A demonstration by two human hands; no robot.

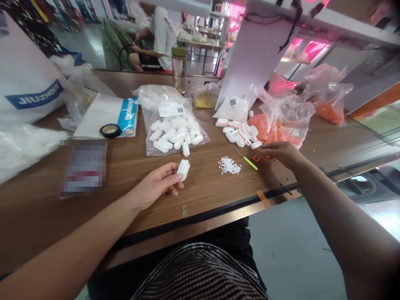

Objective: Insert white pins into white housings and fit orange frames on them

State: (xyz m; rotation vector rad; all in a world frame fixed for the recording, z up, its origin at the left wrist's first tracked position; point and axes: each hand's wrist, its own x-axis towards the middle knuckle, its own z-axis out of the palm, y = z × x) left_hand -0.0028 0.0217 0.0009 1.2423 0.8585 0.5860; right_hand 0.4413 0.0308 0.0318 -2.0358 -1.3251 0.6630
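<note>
My left hand (pixel 158 183) holds a white plastic housing (pixel 183 169) between thumb and fingertips, just above the wooden table (pixel 203 196). My right hand (pixel 279 153) rests on the table further right, its fingers closed on a small orange clip (pixel 258 156). Between the hands lie a little heap of tiny white parts (pixel 229 165) and a thin tool with a green handle (pixel 249 161). Behind them sits a pile of white housings fitted with orange clips (pixel 240 132).
A clear bag of white housings (pixel 171 125) lies at the centre back, with bags of orange parts (pixel 281 121) to the right and a tape roll (pixel 110 131) on a white envelope to the left. Large white sacks fill the left. A person sits far behind.
</note>
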